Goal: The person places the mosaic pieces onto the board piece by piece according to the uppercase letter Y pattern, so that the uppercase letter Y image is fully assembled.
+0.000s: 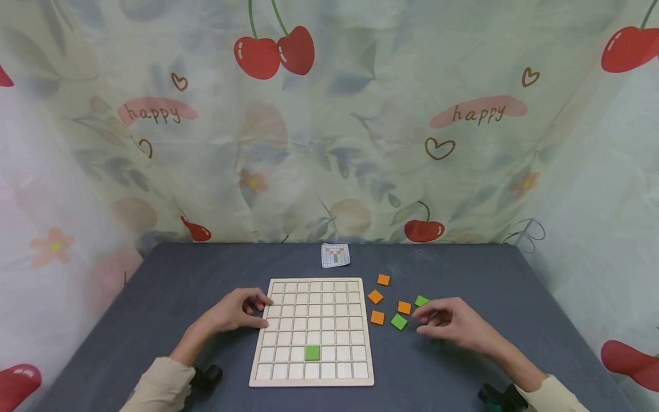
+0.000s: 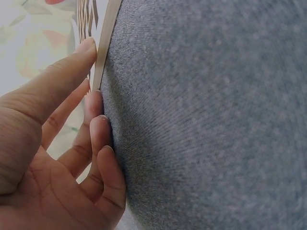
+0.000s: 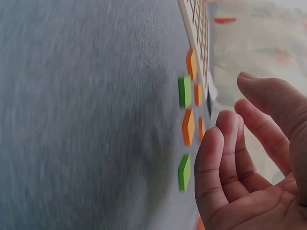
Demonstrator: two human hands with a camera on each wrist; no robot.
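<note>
A pale wooden grid board [image 1: 311,385] lies on the dark table, with one green square tile [image 1: 312,352] in a cell of its second row from the front. My left hand [image 1: 239,309] rests at the board's left edge; in the left wrist view the straight thumb [image 2: 72,67] touches the rim, the other fingers loosely bent beside it. To the right, my right hand [image 1: 453,323] hovers over the table with nothing between its parted thumb and fingers. Nearest to it are a green tile [image 1: 421,301], another green tile [image 1: 399,322] and an orange tile [image 1: 404,308].
More orange tiles lie between the board and the right hand: one at the back [image 1: 383,280], one turned cornerwise [image 1: 376,296] and one nearer [image 1: 377,317]. Behind the board lies a small pattern card [image 1: 335,256]. A printed curtain [image 1: 329,143] hangs along the table's far edge.
</note>
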